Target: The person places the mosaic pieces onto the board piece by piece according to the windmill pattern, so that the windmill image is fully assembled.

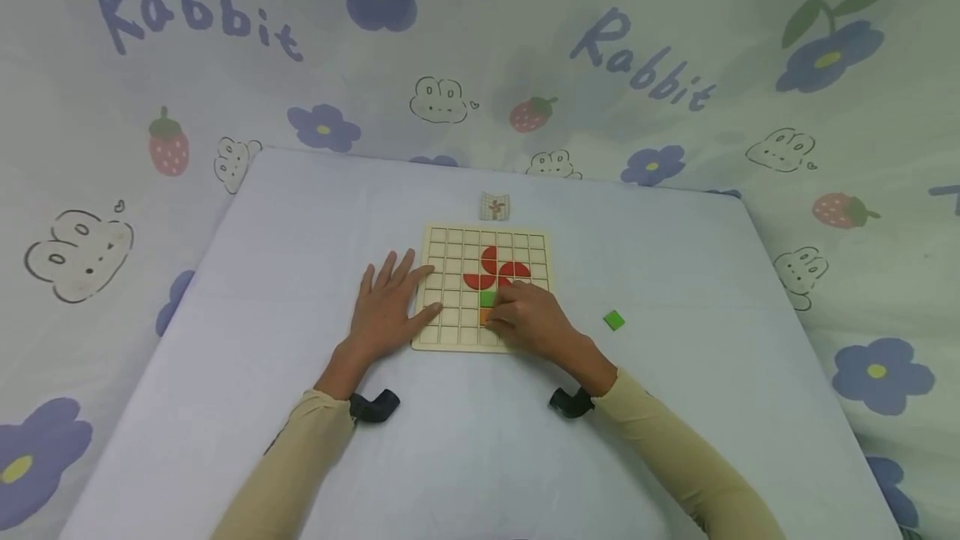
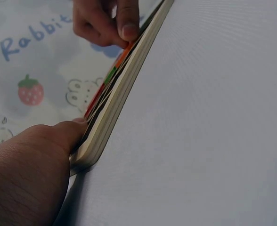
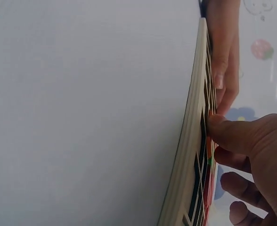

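A wooden grid board (image 1: pixel 453 336) lies on the white table. My left hand (image 1: pixel 384 315) rests spread at its left edge, with the thumb and a fingertip over the rim. My right hand (image 1: pixel 534 319) is over the lower right of the grid, its thumb and forefinger pinching an orange tile (image 1: pixel 483 317) at the board's surface. Just above that tile sits a green tile (image 1: pixel 487 298). Several red curved pieces (image 1: pixel 480 281) form a pinwheel higher up, one partly hidden by the right hand. In the right wrist view, the thumb (image 3: pixel 232 132) presses at the orange tile.
A loose green square tile (image 1: pixel 614 320) lies on the table right of the board. Behind the board is a small card (image 1: pixel 495 207) with a red pinwheel pattern on a grid. A printed curtain (image 1: pixel 480 48) borders the table's far edge.
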`<act>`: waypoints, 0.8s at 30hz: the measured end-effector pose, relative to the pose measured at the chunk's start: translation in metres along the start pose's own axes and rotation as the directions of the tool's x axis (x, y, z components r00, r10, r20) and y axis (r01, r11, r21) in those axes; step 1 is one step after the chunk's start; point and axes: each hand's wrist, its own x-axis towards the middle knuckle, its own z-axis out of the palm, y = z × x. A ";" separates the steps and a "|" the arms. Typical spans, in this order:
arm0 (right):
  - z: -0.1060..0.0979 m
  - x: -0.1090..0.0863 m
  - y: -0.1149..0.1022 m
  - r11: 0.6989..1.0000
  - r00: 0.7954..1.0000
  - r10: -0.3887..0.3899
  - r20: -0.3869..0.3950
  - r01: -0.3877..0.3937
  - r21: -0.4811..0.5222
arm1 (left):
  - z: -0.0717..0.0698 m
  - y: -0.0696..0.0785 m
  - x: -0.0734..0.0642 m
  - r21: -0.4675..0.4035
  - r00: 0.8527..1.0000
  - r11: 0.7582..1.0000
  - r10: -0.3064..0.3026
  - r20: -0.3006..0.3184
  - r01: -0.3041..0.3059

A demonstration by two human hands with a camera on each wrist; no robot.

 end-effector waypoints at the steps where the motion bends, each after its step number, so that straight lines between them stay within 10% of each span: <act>1: 0.000 -0.001 0.000 1.000 1.000 0.002 -0.001 -0.002 -0.002 | 0.000 0.000 0.000 0.000 1.000 1.000 -0.001 0.004 0.001; 11: -0.011 -0.028 0.016 0.991 0.991 0.134 -0.019 -0.134 0.024 | 0.000 0.002 0.000 0.012 1.000 1.000 -0.004 0.013 0.003; 24: -0.044 -0.096 0.061 0.917 0.919 0.392 -0.048 -0.394 -0.063 | 0.000 -0.001 0.000 0.013 1.000 1.000 -0.009 0.018 0.009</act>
